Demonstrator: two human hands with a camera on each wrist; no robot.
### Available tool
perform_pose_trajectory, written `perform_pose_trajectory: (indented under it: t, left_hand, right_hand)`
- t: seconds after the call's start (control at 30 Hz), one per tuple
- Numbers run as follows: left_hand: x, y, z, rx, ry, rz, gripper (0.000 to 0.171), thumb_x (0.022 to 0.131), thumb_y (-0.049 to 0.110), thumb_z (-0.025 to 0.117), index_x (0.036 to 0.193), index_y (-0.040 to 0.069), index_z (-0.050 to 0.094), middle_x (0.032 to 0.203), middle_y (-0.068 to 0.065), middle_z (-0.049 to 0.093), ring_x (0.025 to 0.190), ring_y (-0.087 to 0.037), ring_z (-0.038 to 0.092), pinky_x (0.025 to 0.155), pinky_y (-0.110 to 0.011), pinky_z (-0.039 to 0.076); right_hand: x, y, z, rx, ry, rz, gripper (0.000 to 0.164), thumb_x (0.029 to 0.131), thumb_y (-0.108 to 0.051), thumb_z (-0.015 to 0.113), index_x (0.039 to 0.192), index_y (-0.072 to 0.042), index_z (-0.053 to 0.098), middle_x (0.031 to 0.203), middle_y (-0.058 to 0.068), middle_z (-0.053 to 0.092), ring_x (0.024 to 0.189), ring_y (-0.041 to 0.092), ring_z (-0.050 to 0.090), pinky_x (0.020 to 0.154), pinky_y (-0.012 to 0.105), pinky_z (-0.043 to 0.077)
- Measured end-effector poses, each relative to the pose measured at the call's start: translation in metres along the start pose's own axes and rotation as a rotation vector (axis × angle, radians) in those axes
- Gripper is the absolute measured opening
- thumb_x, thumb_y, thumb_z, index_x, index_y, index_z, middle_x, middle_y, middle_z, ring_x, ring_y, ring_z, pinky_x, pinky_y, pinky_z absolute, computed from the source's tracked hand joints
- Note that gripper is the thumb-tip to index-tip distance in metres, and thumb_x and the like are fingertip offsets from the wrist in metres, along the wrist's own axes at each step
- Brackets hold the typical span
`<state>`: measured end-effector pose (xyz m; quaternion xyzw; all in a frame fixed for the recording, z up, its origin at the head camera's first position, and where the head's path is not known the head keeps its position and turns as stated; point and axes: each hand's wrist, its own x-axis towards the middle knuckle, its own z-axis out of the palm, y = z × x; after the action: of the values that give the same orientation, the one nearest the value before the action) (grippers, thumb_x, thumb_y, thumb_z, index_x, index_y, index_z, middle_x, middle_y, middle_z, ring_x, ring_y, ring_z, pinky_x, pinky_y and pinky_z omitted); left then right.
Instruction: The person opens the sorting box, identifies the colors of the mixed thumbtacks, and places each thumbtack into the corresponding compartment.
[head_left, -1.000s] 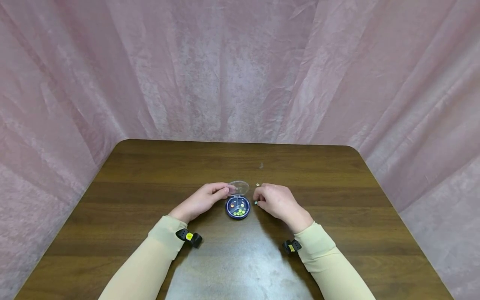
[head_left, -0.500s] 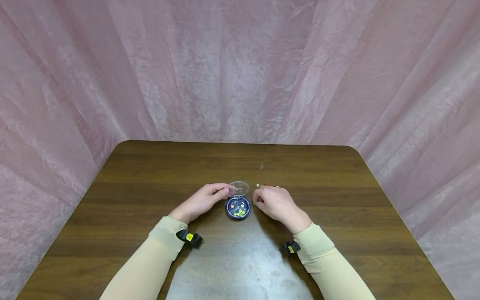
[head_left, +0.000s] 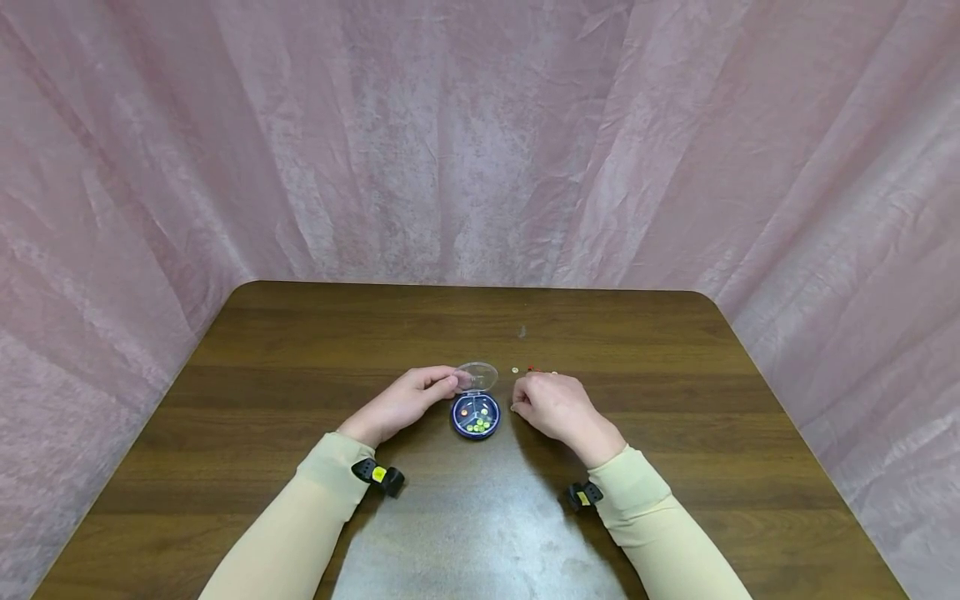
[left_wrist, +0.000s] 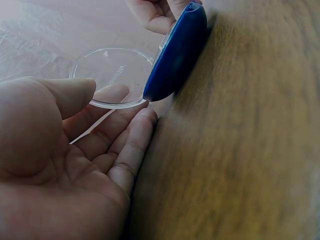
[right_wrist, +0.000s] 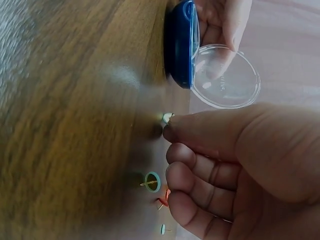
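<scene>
A round blue case with three compartments stands on the table, its clear hinged lid raised. Several yellow-green thumbtacks lie in the near compartment, and an orange thumbtack in the left one. My left hand pinches the lid's edge between thumb and fingers. To the right of the case, my right hand pinches a pale green thumbtack between thumb and forefinger, low over the table. Its other fingers are curled near a green-rimmed thumbtack lying pin up.
Beyond the right hand lie a red thumbtack and another pale thumbtack. The wooden table ends at a pink curtain behind it. Each wrist wears a small black camera, the left one close to the tabletop.
The right hand shifts only slightly, and the thumbtack at its fingertips has turned from its teal face to a thin pale edge. Red and pale thumbtacks now show beyond the knuckles. The left hand stays still.
</scene>
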<state>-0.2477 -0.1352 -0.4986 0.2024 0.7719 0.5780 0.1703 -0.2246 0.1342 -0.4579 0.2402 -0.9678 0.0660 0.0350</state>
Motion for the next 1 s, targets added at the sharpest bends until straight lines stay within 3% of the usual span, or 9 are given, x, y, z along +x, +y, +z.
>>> perform_pose_trajectory:
  t: [0.4, 0.73, 1.0]
  left_hand:
    - [0.0011, -0.0002, 0.0, -0.035, -0.015, 0.011, 0.035, 0.105, 0.034, 0.05, 0.131, 0.016, 0.066, 0.13, -0.001, 0.064, 0.124, -0.014, 0.057, 0.103, -0.031, 0.044]
    - [0.0011, -0.0006, -0.0004, -0.029, -0.007, 0.008, 0.033, 0.105, 0.034, 0.05, 0.129, 0.019, 0.066, 0.129, 0.001, 0.065, 0.123, -0.013, 0.057, 0.103, -0.03, 0.044]
    - [0.0008, -0.0001, -0.0006, -0.027, -0.009, 0.008, 0.033, 0.105, 0.035, 0.05, 0.129, 0.019, 0.067, 0.129, 0.002, 0.065, 0.123, -0.013, 0.057, 0.103, -0.03, 0.044]
  right_hand:
    - [-0.0004, 0.0014, 0.0003, -0.002, 0.102, 0.011, 0.018, 0.084, -0.02, 0.07, 0.072, -0.03, 0.062, 0.073, -0.015, 0.054, 0.065, 0.01, 0.056, 0.057, 0.035, 0.048]
    - [0.0006, -0.0011, 0.0035, 0.005, 0.055, 0.004, 0.012, 0.083, -0.023, 0.073, 0.076, -0.029, 0.066, 0.071, -0.015, 0.055, 0.068, 0.012, 0.059, 0.059, 0.036, 0.048]
    - [0.0004, -0.0007, 0.0014, 0.018, 0.1, -0.001, 0.016, 0.084, -0.021, 0.069, 0.073, -0.03, 0.063, 0.071, -0.016, 0.053, 0.065, 0.008, 0.054, 0.056, 0.032, 0.046]
